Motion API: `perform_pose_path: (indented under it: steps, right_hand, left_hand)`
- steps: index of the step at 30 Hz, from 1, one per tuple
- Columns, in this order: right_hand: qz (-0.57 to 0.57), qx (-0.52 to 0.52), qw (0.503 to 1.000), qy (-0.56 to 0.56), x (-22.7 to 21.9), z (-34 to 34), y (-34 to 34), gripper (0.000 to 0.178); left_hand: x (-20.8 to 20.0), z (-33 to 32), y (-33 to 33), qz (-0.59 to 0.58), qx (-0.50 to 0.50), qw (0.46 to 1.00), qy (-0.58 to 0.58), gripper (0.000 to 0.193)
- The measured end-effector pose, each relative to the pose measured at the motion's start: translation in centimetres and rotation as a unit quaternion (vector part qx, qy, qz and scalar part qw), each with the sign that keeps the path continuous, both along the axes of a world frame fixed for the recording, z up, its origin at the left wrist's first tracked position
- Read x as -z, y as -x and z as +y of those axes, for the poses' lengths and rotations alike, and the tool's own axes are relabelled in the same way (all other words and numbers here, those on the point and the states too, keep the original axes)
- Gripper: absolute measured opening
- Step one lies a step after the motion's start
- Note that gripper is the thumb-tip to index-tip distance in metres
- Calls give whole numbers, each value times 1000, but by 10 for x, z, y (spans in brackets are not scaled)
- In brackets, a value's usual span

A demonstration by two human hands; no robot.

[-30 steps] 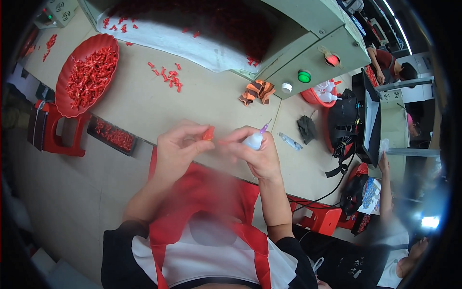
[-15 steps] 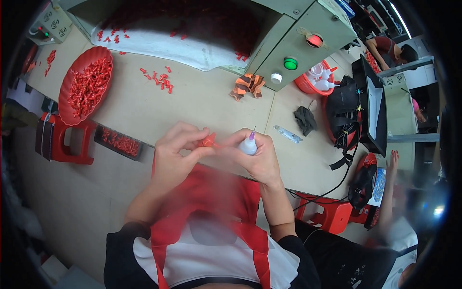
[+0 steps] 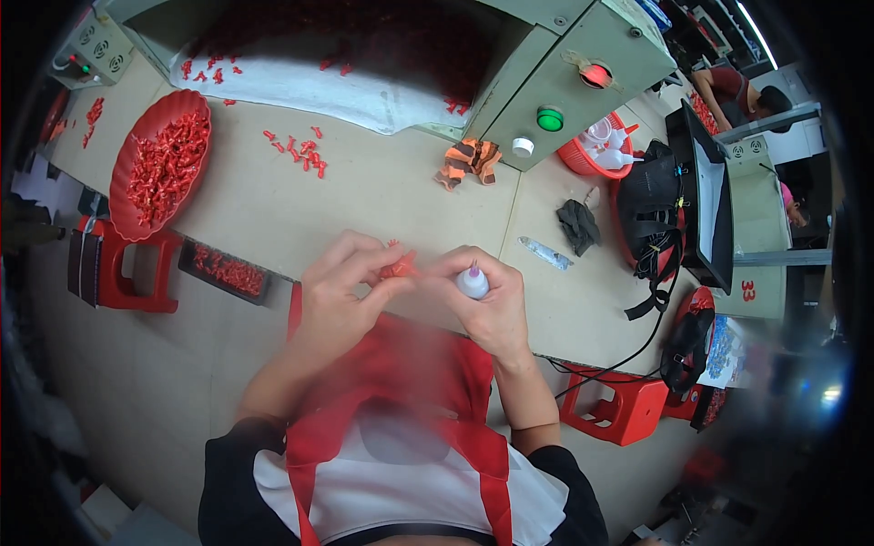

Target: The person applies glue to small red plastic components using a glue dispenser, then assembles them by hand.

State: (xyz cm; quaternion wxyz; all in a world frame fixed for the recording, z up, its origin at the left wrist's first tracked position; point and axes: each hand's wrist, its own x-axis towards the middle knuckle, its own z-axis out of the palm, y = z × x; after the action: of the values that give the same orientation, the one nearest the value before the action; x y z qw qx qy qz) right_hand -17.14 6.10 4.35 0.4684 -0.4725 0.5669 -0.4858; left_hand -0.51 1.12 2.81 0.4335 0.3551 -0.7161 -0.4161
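Over the table's front edge, my left hand point(image 3: 341, 282) pinches a small red plastic figure point(image 3: 399, 267) between thumb and fingertips. My right hand point(image 3: 492, 305) is closed around a small white squeeze bottle point(image 3: 472, 282) with a purple needle tip pointing up and away from me. The thumb and forefinger of that hand also reach the right end of the red figure; whether they grip it is blurred. Left of the hands, a scalloped red bowl point(image 3: 116, 182) is heaped with similar red pieces. Several loose red pieces point(image 3: 308, 156) lie on the table beyond.
A grey-green machine point(image 3: 555, 86) with a lit opening stands at the back. Right of it are a red basket point(image 3: 575, 159) of bottles, a black bag point(image 3: 648, 205), a dark cloth point(image 3: 577, 226) and a crumpled striped cloth point(image 3: 469, 164). A dark tray point(image 3: 223, 268) and red stools point(image 3: 628, 409) sit lower.
Both hands have shifted very slightly right, and the bottle's needle tip has tilted so it looks shorter. The person at the lower right has gone from view.
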Motion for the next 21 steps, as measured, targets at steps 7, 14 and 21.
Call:
perform_pose_path:
  steps: [7,14,21]
  right_hand:
    - [-20,-5,999,45,4,0,-1,9]
    - [-51,-26,998,-7,1,-1,0,11]
    - [-34,-4,999,7,5,-1,4,14]
  left_hand:
    - [1,2,0,-6,0,1000,10,32]
    - [3,3,-2,-12,-6,1000,2,32]
    - [4,-1,2,-45,-2,999,5,31]
